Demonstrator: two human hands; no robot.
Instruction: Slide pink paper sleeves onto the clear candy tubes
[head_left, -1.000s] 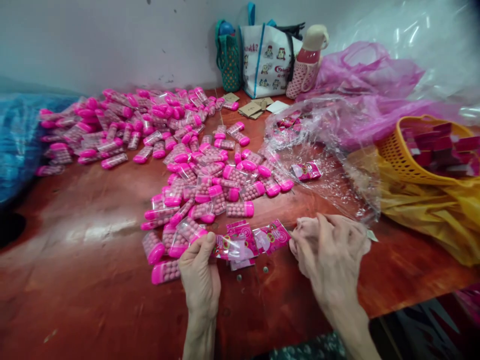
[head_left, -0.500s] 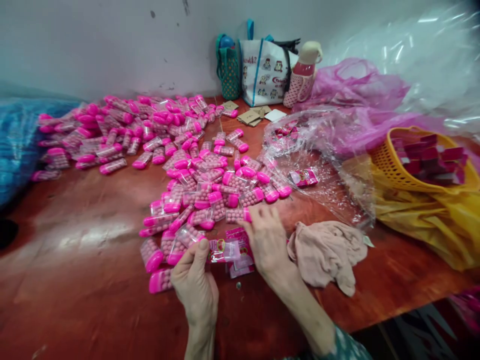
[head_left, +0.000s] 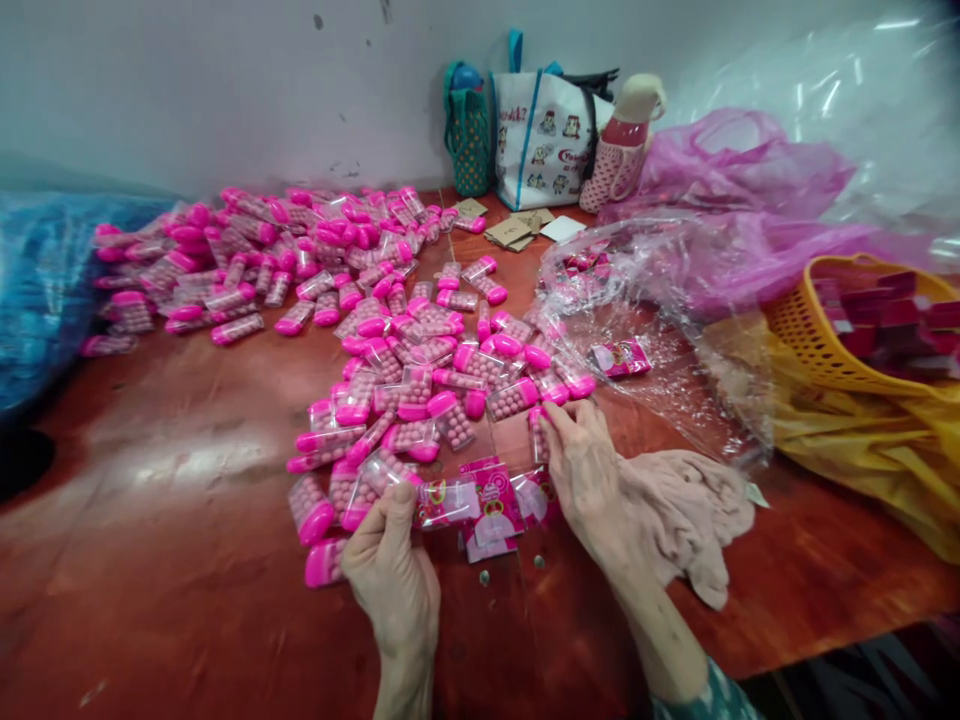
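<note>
My left hand [head_left: 397,575] pinches a small clear plastic sleeve [head_left: 448,502] with pink print between thumb and fingers. The fingers of my right hand [head_left: 589,480] are closed on a small clear candy container [head_left: 538,438] with a pink cap, its pink balls showing inside; it stands on end, cap up. Between the hands, flat pink printed sleeves [head_left: 493,500] lie overlapping on the table. Just beyond them spreads a heap of similar candy containers [head_left: 435,350], and a second, larger heap [head_left: 225,260] reaches back to the wall.
A pale pink cloth [head_left: 686,510] lies by my right forearm. Behind it are a crumpled clear plastic bag [head_left: 645,300] and a yellow basket [head_left: 817,320] of dark pink pieces. A white bag [head_left: 547,140] and bottles stand at the wall. Blue plastic [head_left: 45,290] bulges at left.
My right hand has moved right and picked up a candy container that lay at the near edge of the heap, turning it on end. The left hand keeps its sleeve almost in place. The view shifted slightly.
</note>
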